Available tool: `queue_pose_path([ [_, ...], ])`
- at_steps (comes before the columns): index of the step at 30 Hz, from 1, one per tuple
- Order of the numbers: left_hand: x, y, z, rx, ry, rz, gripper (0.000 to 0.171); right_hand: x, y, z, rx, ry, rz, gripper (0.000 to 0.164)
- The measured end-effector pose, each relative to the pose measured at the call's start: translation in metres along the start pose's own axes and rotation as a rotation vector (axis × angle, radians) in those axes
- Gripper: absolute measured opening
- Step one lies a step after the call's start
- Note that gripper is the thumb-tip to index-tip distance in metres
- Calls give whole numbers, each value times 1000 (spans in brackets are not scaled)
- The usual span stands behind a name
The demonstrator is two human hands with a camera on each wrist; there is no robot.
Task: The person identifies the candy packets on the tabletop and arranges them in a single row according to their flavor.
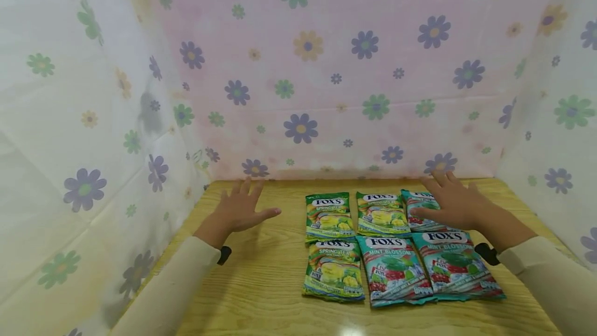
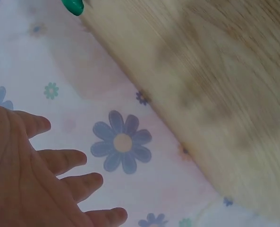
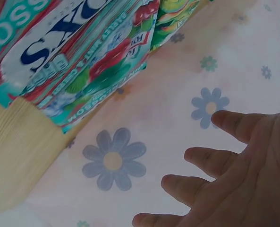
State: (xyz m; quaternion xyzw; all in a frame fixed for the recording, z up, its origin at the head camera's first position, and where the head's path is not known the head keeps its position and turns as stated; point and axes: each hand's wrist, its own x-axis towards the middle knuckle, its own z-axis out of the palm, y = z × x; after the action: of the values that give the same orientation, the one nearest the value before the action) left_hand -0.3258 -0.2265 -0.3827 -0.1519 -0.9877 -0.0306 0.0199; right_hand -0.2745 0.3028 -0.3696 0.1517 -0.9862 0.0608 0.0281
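Over the left part of the wooden table [image 1: 261, 274], my left hand [image 1: 240, 209] is spread palm down, with nothing in it. My right hand [image 1: 454, 204] is spread too, hovering over the back right candy bag, a teal Mint Blossom one [image 1: 417, 217] that it partly hides. Two more teal Mint Blossom bags [image 1: 396, 274] lie in front, side by side. Green and yellow Spring Tea candy bags fill the left of the group: one at the back left [image 1: 328, 219], one at the back middle [image 1: 382, 217], one at the front left [image 1: 333, 274].
A flower-printed cloth [image 1: 326, 92] hangs behind the table and along both sides. Black bands [image 1: 224, 255] sit on both wrists below light sleeves. Bare wood shows left of the bags and along the front.
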Motion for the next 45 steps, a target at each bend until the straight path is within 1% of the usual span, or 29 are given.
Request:
queue_pose_path([
  [5,3,9,5,-32,6,14,110,7,-14,2,-2,12,-19,103],
  [9,6,17,11,-53,16,27,110,15,-24,4,-1,40,-62,102],
  [12,8,23,14,-98,29,38,110,22,-30,8,-1,69,-99,101],
  [16,12,29,18,-163,35,41,112,29,-37,16,13,88,-128,104],
  [20,16,36,22,-234,35,51,111,35,-48,24,42,68,-134,107],
  [25,18,43,26,-328,21,53,108,42,-63,29,99,39,-144,104],
  [30,21,49,32,-366,22,21,108,50,-72,34,146,30,-149,104],
  [33,23,52,37,-372,24,5,110,56,-77,40,179,-3,-132,105],
  [37,26,57,43,-416,26,-6,110,61,-86,47,220,-63,-97,107],
  [40,28,61,49,-457,31,-12,110,64,-94,50,239,-80,-85,106],
  [45,33,70,58,-499,24,-41,109,70,-106,55,267,-88,-105,102],
])
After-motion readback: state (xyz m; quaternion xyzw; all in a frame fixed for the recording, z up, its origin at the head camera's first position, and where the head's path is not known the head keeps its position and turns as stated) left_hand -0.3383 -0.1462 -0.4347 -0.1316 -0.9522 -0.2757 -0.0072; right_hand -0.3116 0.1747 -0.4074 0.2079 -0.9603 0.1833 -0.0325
